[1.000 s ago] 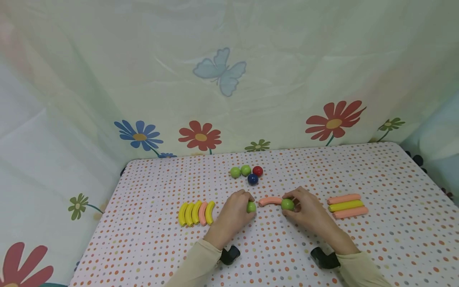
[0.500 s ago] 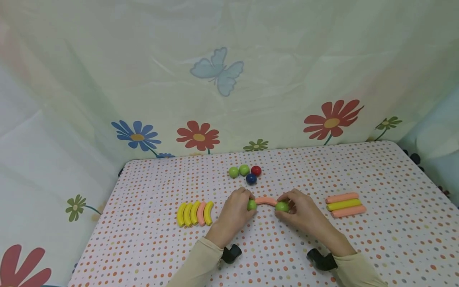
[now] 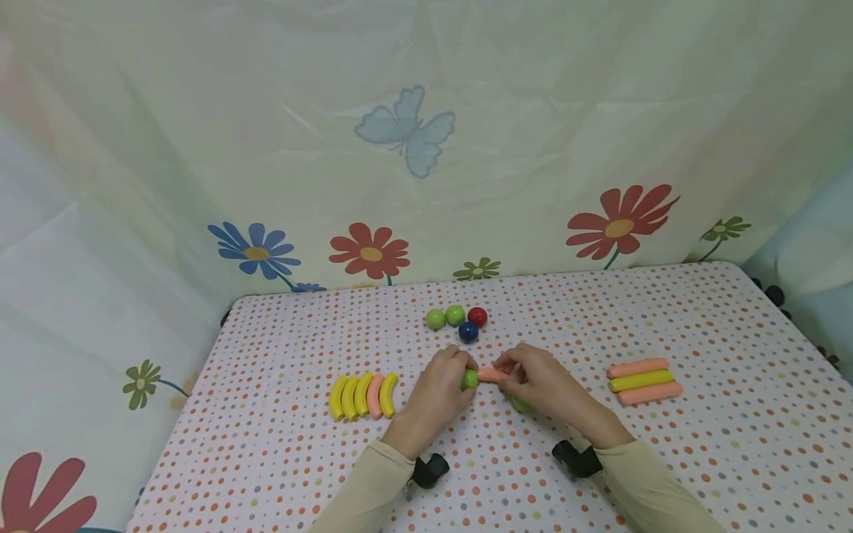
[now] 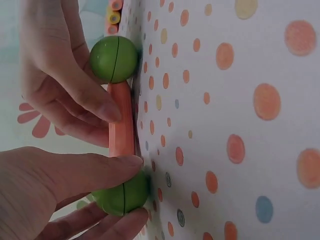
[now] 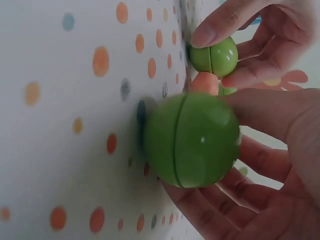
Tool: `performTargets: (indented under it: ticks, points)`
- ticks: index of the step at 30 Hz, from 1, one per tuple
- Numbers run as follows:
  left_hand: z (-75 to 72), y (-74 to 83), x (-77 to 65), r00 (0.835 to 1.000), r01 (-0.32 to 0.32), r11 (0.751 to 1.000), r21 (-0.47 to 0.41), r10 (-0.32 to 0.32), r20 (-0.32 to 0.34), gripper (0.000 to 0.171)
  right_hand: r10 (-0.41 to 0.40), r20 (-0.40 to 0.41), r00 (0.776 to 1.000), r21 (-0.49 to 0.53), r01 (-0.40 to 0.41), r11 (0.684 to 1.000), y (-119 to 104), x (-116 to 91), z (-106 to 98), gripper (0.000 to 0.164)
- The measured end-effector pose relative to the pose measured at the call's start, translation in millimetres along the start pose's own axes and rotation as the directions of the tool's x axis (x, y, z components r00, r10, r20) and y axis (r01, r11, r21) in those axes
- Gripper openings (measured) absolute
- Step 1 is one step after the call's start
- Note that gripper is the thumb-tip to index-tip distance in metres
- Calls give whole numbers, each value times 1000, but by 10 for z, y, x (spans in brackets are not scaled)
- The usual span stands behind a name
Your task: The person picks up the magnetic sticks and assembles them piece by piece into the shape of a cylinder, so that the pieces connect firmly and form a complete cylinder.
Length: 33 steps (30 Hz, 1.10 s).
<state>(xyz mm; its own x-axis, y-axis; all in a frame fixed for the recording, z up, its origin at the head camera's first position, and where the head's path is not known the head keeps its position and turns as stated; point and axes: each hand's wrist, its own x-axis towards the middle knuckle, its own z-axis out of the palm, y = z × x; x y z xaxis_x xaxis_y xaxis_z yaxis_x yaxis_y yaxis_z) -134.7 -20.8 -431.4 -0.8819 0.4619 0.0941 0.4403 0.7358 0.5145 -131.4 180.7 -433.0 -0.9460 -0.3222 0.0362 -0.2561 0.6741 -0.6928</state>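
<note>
My left hand (image 3: pixel 433 396) pinches a green ball (image 3: pixel 469 379) between thumb and fingers at the left end of a curved pink stick (image 3: pixel 492 374). The left wrist view shows the same ball (image 4: pixel 122 197) with a dark seam round it. My right hand (image 3: pixel 549 389) pinches the pink stick (image 4: pixel 121 125), thumb on its near side and fingers behind. A second green ball (image 5: pixel 192 140) sits on the cloth beside the right hand, near the stick's right end. Whether that ball touches the stick or the fingers is unclear. The stick's right part is hidden by the right hand.
Two green balls (image 3: pixel 445 317), a red ball (image 3: pixel 477 317) and a blue ball (image 3: pixel 469 332) lie behind the hands. Left is a row of curved yellow sticks (image 3: pixel 351 397) with one pink (image 3: pixel 375 396). Straight sticks (image 3: pixel 643 381) lie right, on the dotted tablecloth (image 3: pixel 266 459).
The right hand brought its ball leftward to the stick, then let go of the ball and took hold of the pink stick. The stick shifted left to the left ball. My left hand kept its grip.
</note>
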Motion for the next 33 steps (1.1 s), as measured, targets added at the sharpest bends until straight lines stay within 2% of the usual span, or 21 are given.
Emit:
performTargets:
  ticks: [5, 9, 14, 19, 24, 33]
  points:
    - [-10, -23, -39, 1000, 2, 1000, -26, -2, -3, 27, 54, 41, 998, 2, -54, 999, -21, 29, 42, 15]
    - [-44, -56, -86, 996, 70, 997, 23, -68, -59, 30, 58, 30, 998, -23, -57, 998, -17, 14, 54, 18]
    - [-173, -139, -192, 967, 232, 967, 103, -218, -132, 35, 75, 0, 997, -41, -75, 996, -2, -27, 26, 20]
    - [-300, -241, -319, 936, 331, 936, 121, -309, -168, 33, 88, -29, 996, -28, -89, 996, 33, -75, -47, 20]
    - [-356, -315, -398, 927, 360, 925, 121, -341, -158, 31, 108, -50, 993, -34, -109, 993, 82, -100, -91, 21]
    - [-330, -334, -477, 947, 314, 943, 113, -302, -112, 26, 128, -58, 990, -35, -130, 991, 90, -84, -51, 21]
